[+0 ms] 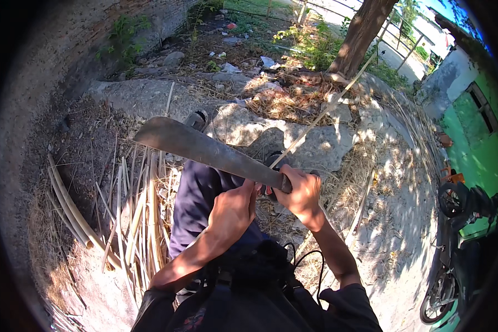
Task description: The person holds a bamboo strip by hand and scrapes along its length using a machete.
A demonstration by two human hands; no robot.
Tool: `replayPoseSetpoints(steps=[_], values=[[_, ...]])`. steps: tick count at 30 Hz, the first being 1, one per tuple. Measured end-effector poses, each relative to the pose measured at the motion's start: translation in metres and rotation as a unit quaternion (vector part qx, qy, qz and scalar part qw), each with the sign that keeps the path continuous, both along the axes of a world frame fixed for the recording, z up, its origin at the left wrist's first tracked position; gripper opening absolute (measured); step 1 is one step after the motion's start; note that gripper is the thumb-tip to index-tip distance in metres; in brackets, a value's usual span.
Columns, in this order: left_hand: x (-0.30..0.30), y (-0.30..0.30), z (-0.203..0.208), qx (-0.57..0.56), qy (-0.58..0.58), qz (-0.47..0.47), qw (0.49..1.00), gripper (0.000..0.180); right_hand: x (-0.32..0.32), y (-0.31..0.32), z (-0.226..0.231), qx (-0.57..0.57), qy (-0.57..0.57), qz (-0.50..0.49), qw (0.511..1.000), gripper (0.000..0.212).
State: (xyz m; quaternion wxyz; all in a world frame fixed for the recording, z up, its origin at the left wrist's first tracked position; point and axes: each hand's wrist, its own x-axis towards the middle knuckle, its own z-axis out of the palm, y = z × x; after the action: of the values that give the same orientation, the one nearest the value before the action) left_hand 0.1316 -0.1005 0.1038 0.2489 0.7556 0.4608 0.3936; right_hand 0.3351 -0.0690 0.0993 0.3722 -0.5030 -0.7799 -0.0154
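Observation:
A broad machete (196, 145) with a dull, worn blade crosses in front of my knees, its wide tip toward the left. My right hand (303, 195) is closed round its handle. Just below the blade's handle end, my left hand (233, 209) is closed in a pinch, fingertips close to my right hand. A long thin bamboo strip (329, 108) slants from the far right down to the blade by both hands. Its near end passes behind the blade, where my left fingers appear to grip it; the exact contact is hidden.
Several split bamboo lengths (141, 216) lie on the ground to my left. A stone slab (238, 127) lies ahead by my feet. A tree trunk (362, 39) rises behind dry litter. More strips (409, 127) lie at right, near a parked motorcycle (445, 288) and green wall (476, 149).

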Motion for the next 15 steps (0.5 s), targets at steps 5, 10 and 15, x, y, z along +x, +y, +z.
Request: replayPoseSetpoints(steps=[5,10,15], values=[[0.008,-0.005,-0.003,0.063,0.058,0.068,0.994,0.013,0.005,0.01,0.0,0.008,0.005,-0.001,1.0,0.021],[0.005,-0.012,-0.001,0.027,0.067,0.071,0.995,0.011,0.012,0.019,0.0,-0.045,0.068,-0.051,0.995,0.019],[0.009,-0.012,-0.007,0.037,0.06,0.05,0.996,0.016,0.023,0.023,-0.011,0.002,0.043,-0.019,0.999,0.018]])
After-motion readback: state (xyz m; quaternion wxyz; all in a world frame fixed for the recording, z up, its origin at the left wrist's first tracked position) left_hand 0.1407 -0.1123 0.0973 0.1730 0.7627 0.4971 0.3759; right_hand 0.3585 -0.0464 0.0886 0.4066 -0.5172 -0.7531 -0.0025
